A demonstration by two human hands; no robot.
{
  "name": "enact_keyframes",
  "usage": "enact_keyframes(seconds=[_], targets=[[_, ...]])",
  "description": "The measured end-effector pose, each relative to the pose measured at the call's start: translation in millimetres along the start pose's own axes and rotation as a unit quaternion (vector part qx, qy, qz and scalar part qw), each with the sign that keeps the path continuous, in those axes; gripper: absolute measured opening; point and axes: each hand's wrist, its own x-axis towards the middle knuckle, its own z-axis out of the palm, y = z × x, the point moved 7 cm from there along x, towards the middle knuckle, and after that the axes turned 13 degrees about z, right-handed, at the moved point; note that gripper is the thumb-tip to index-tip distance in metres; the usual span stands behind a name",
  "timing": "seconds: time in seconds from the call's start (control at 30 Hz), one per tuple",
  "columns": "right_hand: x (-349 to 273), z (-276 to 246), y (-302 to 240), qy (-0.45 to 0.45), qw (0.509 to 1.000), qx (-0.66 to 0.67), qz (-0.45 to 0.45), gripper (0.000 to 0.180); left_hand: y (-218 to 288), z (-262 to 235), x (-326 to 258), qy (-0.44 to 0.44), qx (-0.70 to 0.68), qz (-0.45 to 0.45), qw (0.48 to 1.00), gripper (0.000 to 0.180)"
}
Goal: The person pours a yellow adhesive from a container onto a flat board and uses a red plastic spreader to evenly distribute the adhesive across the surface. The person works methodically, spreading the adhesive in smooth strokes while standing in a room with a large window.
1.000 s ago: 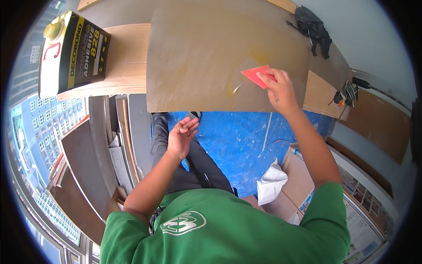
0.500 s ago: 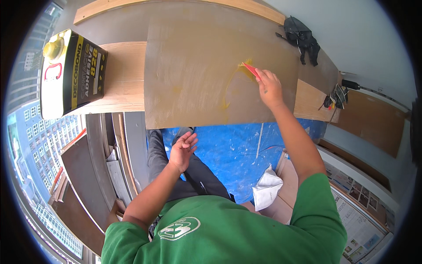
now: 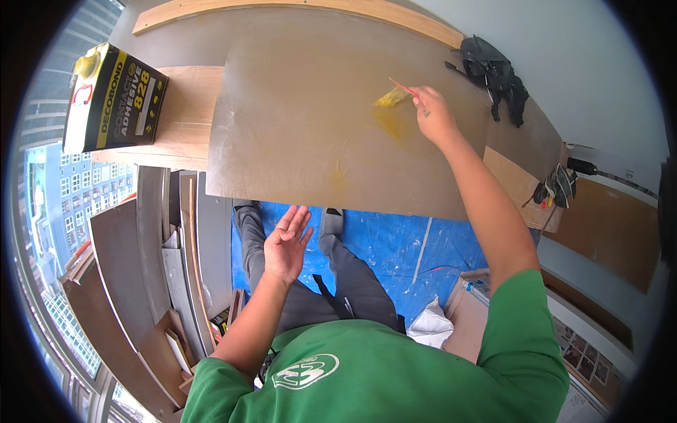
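My right hand (image 3: pixel 434 116) is closed on a thin red spreader (image 3: pixel 403 87), which it holds over the right half of a large grey-brown sheet (image 3: pixel 282 127). Yellow glue (image 3: pixel 390 98) gathers at the spreader's edge, and a yellow smear lies on the sheet just below it. Most of the sheet's surface has a glossy, streaked film. My left hand (image 3: pixel 285 247) hangs just in front of the sheet's near edge, palm up, fingers stretched out and holding nothing.
A black and white rectangular can (image 3: pixel 116 102) with a yellow cap stands left on a wooden board (image 3: pixel 189 106). A black bag (image 3: pixel 486 67) lies at the far right, gloves (image 3: pixel 562 187) below it. Panels (image 3: pixel 127 261) lean at left; blue sheeting (image 3: pixel 384 247) covers the floor.
My right hand has shifted slightly up and right, turning the spreader so it shows edge-on. My left hand has lowered a little. The view has tilted, and the glue smear has changed shape.
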Motion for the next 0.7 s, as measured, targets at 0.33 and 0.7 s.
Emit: enact_keyframes(seconds=[0.33,0.7], targets=[[55.4,21.7,35.0,-0.048,0.997,-0.057,-0.015,0.029,-4.8,11.9,29.1,0.055,0.096,0.116,0.987,0.074],[17.7,52.2,-3.1,-0.149,0.983,-0.103,0.012,0.033,-5.2,-11.8,23.6,0.052,0.057,0.161,0.984,0.072]])
